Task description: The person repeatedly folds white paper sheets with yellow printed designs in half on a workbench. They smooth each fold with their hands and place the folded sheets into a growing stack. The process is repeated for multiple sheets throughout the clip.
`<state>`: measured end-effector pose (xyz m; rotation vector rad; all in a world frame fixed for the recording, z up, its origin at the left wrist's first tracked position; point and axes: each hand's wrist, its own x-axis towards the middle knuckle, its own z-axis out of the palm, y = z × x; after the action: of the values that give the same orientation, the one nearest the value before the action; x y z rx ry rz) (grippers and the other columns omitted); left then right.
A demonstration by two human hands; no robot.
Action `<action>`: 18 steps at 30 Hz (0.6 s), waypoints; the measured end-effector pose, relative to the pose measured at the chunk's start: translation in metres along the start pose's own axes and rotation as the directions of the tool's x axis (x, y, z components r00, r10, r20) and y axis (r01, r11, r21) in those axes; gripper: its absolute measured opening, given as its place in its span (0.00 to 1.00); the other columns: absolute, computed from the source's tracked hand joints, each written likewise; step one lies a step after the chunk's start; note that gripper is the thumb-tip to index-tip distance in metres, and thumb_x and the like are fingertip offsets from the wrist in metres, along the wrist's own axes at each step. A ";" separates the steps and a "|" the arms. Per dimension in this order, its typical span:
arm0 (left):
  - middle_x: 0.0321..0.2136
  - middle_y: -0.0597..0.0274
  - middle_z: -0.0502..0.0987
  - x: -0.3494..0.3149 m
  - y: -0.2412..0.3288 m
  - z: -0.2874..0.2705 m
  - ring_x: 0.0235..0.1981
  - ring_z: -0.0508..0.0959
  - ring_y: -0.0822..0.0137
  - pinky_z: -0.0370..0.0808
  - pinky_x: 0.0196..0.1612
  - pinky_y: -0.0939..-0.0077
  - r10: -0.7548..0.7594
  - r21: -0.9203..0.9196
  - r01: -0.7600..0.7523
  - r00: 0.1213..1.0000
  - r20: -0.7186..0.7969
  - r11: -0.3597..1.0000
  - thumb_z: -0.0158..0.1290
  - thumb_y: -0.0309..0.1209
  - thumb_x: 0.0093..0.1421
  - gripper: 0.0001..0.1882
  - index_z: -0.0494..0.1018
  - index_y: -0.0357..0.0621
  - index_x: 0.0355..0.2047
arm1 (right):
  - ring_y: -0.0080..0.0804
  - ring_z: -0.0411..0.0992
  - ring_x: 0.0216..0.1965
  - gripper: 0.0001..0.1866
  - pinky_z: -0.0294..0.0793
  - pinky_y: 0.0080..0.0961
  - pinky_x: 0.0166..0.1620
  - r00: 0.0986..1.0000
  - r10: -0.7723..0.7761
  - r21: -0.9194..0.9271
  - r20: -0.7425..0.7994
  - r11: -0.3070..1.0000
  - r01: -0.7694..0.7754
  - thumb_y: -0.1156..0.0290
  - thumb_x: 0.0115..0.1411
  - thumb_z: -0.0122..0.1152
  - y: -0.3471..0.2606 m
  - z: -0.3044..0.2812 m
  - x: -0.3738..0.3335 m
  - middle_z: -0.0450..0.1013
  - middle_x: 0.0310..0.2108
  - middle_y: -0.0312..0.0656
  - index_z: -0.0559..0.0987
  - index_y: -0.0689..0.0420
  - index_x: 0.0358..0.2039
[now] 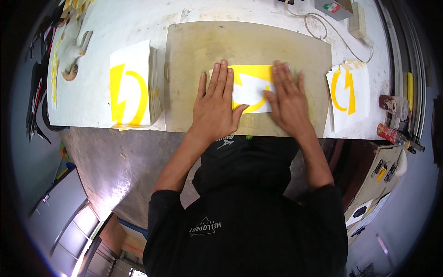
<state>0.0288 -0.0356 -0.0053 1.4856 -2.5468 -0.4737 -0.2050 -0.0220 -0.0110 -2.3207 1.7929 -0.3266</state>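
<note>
Both my hands are palm-down at the sheet: left hand over its left end, fingers straight and nearly together, thumb out across the near edge, nothing gripped; right hand over its right end, fingers stretched out too, a bit blurred, nothing pinched that I can see. The yellow-and-white sheet lies on the tan mat, about midway between the mat's left and right edges, a little nearer the tabletop's front edge than the mat's far edge. Can't tell if it's one layer or several; my hands hide most of its ends. Step in hand, I'd judge: flattening or squaring the sheet on the mat, both ends held down. Next move, as I read it, calls for even pressure outward from the middle, no creasing, then palms lifted straight up so the sheet doesn't skew. Similar printed pieces sit either side: a thick left stack just off the mat's left edge, a looser right stack by the tabletop's front right corner.
</note>
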 end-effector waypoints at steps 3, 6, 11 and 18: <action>0.76 0.36 0.48 0.000 0.002 0.002 0.78 0.46 0.44 0.39 0.77 0.42 -0.015 0.015 0.015 1.000 -0.006 1.000 0.48 0.53 0.69 0.46 0.51 0.25 0.73 | 0.50 0.64 0.68 0.31 0.54 0.58 0.70 0.972 0.116 0.015 -0.204 0.993 -0.115 0.59 0.68 0.63 0.011 -0.018 -0.032 0.67 0.65 0.57 0.69 0.66 0.65; 0.75 0.34 0.48 -0.004 0.009 0.003 0.78 0.46 0.42 0.39 0.76 0.39 -0.045 0.080 0.047 0.999 -0.030 0.996 0.48 0.52 0.70 0.46 0.51 0.23 0.72 | 0.50 0.71 0.55 0.28 0.62 0.54 0.62 0.850 0.406 0.039 -0.335 0.907 -0.418 0.63 0.65 0.68 0.011 -0.020 -0.079 0.72 0.54 0.57 0.73 0.67 0.59; 0.74 0.31 0.50 -0.009 0.010 0.014 0.77 0.48 0.40 0.40 0.75 0.36 -0.023 0.082 0.032 0.994 -0.107 0.996 0.47 0.52 0.70 0.45 0.54 0.19 0.70 | 0.48 0.75 0.41 0.23 0.72 0.42 0.49 0.561 0.814 0.472 -0.150 0.558 -0.683 0.67 0.65 0.69 0.008 -0.019 -0.099 0.76 0.40 0.51 0.74 0.66 0.55; 0.74 0.31 0.50 -0.007 0.014 0.014 0.77 0.47 0.40 0.40 0.75 0.36 -0.034 0.104 0.041 0.997 -0.065 0.994 0.46 0.54 0.70 0.46 0.54 0.20 0.70 | 0.37 0.75 0.31 0.11 0.70 0.33 0.42 0.917 0.073 0.267 -0.391 0.963 0.037 0.79 0.61 0.68 -0.062 0.007 -0.050 0.77 0.31 0.42 0.83 0.62 0.45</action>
<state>0.0170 -0.0209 -0.0136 1.5596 -2.5353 -0.2968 -0.1581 0.0418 -0.0034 -2.1524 1.7923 -1.0401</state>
